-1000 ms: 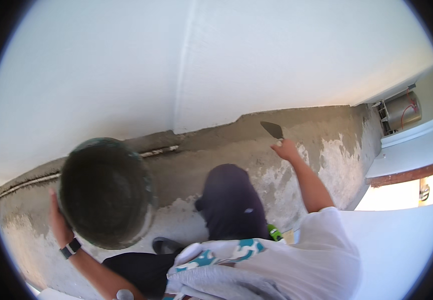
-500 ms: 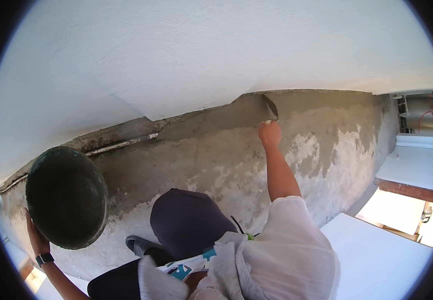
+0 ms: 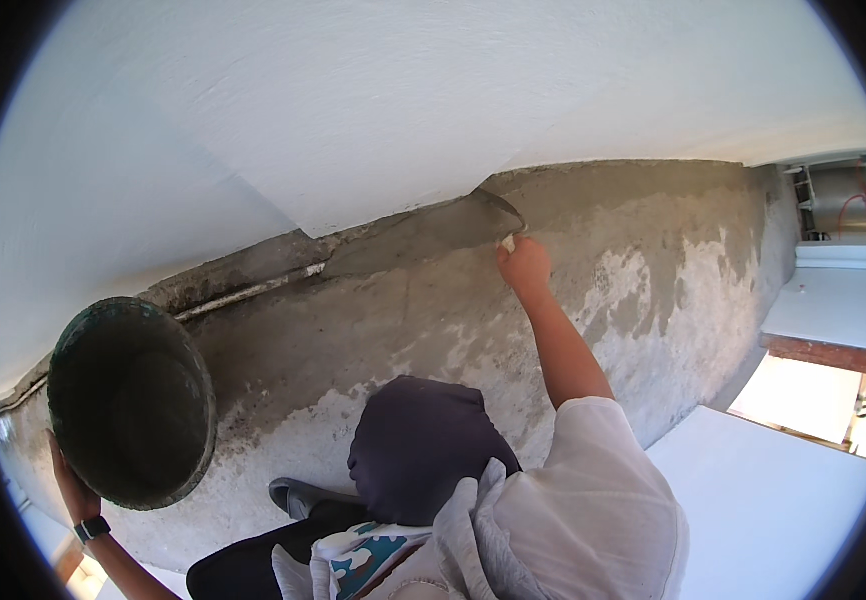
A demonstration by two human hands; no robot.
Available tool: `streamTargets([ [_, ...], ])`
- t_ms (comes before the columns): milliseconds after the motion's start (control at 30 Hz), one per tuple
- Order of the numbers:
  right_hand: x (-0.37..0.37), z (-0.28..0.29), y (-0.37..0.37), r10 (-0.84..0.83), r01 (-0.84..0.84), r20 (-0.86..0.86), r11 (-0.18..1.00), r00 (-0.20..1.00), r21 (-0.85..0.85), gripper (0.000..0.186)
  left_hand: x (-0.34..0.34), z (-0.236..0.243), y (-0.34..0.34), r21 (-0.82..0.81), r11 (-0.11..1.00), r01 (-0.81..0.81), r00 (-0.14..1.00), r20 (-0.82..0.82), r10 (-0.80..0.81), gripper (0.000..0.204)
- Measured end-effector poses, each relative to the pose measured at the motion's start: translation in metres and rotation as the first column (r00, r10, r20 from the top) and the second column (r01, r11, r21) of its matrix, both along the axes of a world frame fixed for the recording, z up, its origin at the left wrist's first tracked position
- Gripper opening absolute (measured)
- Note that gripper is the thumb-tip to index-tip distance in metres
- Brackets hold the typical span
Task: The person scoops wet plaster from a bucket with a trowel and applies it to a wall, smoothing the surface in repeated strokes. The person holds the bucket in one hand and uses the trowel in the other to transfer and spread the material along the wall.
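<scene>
My right hand [image 3: 525,264] is closed round the pale handle of a trowel [image 3: 502,206]. The trowel's thin dark blade is tilted against smooth wet-looking grey mortar [image 3: 433,226] along the foot of the white wall [image 3: 353,110]. A deep dark bucket [image 3: 128,400] leans at the left, its mouth facing me and a grey crust on its rim. My left hand [image 3: 75,488], with a dark watch on the wrist, holds the bucket's outer lower left side. Part of its fingers is hidden behind the bucket.
A pale pipe [image 3: 253,292] runs along the wall's base beside the bucket. The floor [image 3: 383,330] is rough and patchy grey. A shoe [image 3: 303,497] and a rounded dark cloth shape [image 3: 428,450] are close below. White panels [image 3: 753,500] and a metal cylinder [image 3: 843,198] stand at the right.
My right hand and the trowel have moved a little left along the mortar, and the blade is turned flatter. The left hand stays at the bucket. The dark cloth shape has shifted right.
</scene>
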State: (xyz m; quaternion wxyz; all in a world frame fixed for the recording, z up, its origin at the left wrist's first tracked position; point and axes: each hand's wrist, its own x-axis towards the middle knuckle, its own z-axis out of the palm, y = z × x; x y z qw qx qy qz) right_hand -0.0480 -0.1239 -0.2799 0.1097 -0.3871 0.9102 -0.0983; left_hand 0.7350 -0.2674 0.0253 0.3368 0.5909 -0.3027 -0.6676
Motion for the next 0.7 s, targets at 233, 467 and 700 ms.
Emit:
streamTargets([
  [233,-0.027,0.013,0.010,-0.019,0.017,-0.076,1.000,0.997,-0.027,0.037,0.007,-0.001,-0.003,-0.031,0.996,0.089,0.996,-0.028,-0.090,0.063],
  [467,-0.002,0.007,0.014,0.103,-0.098,-0.083,0.993,0.991,0.068,0.037,-0.004,-0.003,-0.005,-0.068,0.996,0.056,0.998,-0.037,-0.059,0.063],
  [700,-0.004,0.000,0.040,0.009,-0.029,-0.126,0.986,0.992,-0.163,0.036,-0.007,-0.005,-0.006,-0.099,0.988,0.115,0.990,-0.071,-0.122,0.063],
])
